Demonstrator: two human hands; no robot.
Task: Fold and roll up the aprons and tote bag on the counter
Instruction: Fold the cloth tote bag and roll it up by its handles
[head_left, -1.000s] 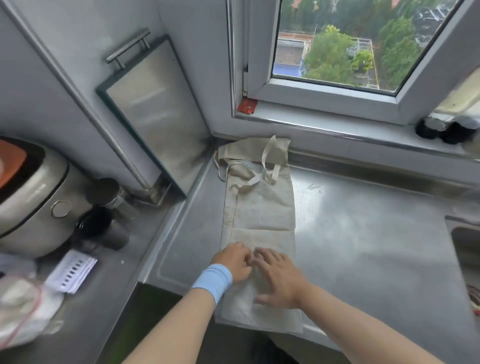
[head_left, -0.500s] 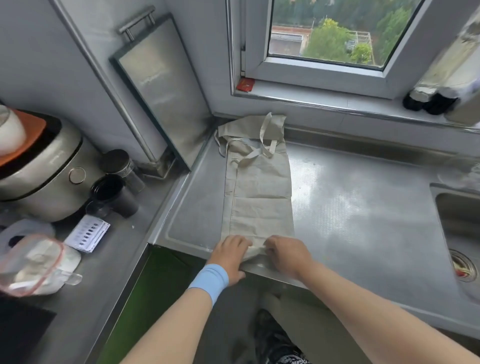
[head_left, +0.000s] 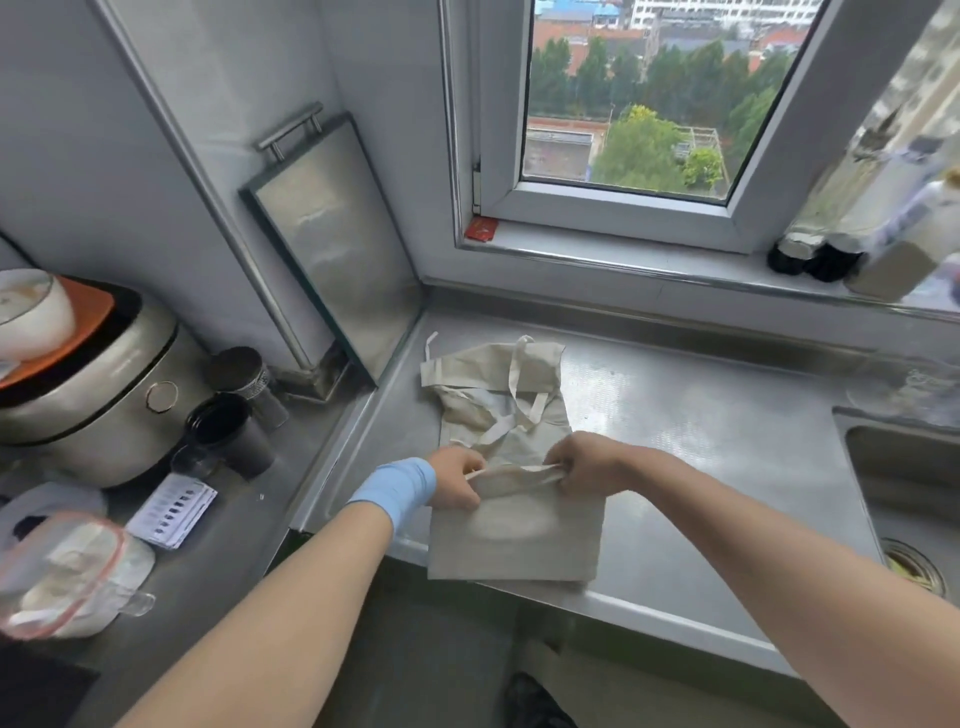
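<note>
Apron (head_left: 514, 535) laid along the near-left counter (head_left: 701, 467) — a mid-length cross-fold is now pinched up by left hand (head_left: 457, 483) and right hand (head_left: 587, 462), previously pressed at its near end — folding judged begun, rolling outstanding.

bare forearms, blue wristband (head_left: 396, 490), left wrist

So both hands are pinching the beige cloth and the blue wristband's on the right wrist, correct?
No, the blue wristband is on the left wrist, as the head view shows. The left hand and right hand both pinch the beige cloth.
</note>
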